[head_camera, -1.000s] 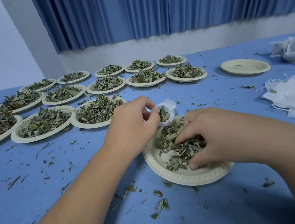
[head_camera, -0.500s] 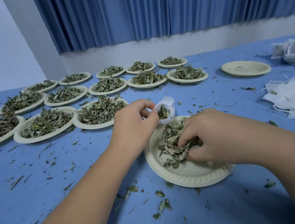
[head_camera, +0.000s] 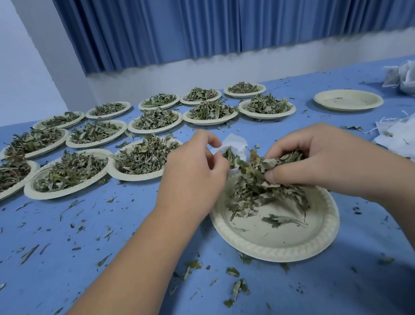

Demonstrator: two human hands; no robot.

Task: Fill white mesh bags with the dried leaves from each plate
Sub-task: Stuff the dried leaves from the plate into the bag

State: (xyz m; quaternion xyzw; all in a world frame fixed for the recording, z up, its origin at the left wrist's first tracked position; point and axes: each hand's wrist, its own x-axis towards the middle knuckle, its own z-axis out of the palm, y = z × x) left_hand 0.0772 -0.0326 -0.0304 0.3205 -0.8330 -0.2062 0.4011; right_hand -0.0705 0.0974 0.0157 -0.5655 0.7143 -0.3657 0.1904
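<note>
left hand (head_camera: 193,180) grip: pinches small white mesh bag (head_camera: 235,144) at far edge of round cream paper plate (head_camera: 283,247) | right hand (head_camera: 325,158) grip: closed around bunch of dry green leaves (head_camera: 274,163) just beside the bag | plate sits on blue tabletop (head_camera: 86,266)

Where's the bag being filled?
Head view, centre: the mesh bag is in the left hand, over the far rim of the near plate, left of the right hand.

Blue table (head_camera: 87,278) carries 15 plates (head_camera: 278,253) (leaf crumbs (head_camera: 239,287) scattered).

No legible text anywhere.
</note>
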